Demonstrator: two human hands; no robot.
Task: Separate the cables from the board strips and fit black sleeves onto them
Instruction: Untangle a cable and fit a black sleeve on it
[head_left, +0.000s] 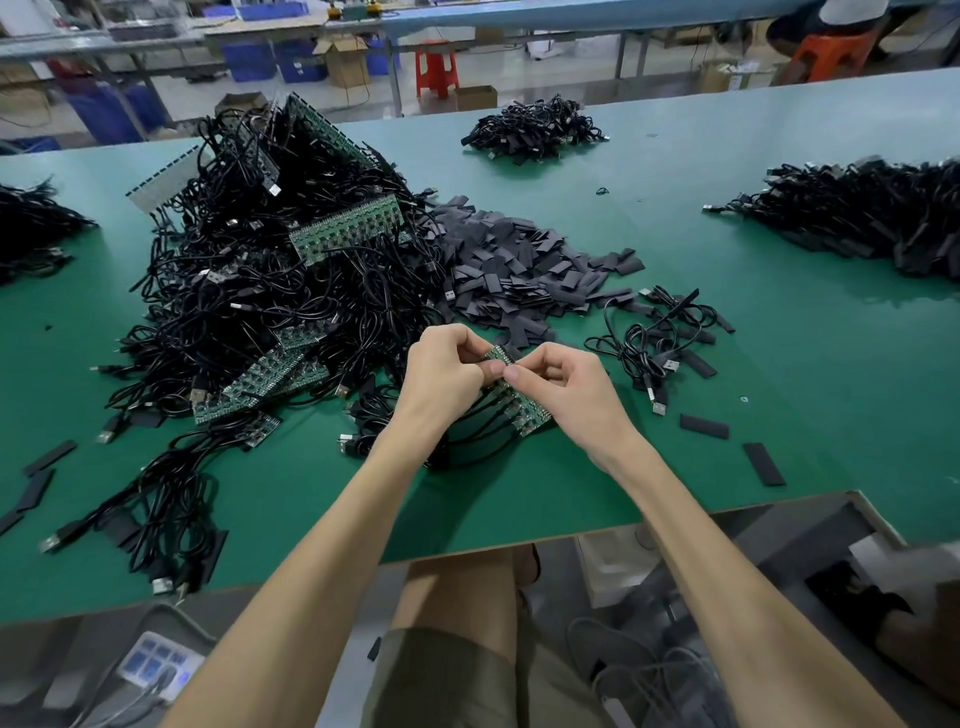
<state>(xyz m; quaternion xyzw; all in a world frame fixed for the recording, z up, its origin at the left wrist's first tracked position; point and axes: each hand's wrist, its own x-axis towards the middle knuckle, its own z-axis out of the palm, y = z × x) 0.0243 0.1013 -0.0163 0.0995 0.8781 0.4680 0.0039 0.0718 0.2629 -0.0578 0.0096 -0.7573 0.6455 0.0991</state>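
Board strip (527, 410) pinched in both hands, just above the tabletop (779, 374)
Left hand (441, 376) and right hand (569, 387) grip it, thumbs covering its middle; its long axis runs far-left to near-right, cables (480, 434) trailing under the left wrist

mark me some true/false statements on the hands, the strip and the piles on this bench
1. The left hand and right hand both pinch one board strip. True.
2. The pile of black sleeves lies beyond the hands. True.
3. The heap of cables and strips lies to the person's right. False: it is on their left.
4. The table has a red top. False: it is green.
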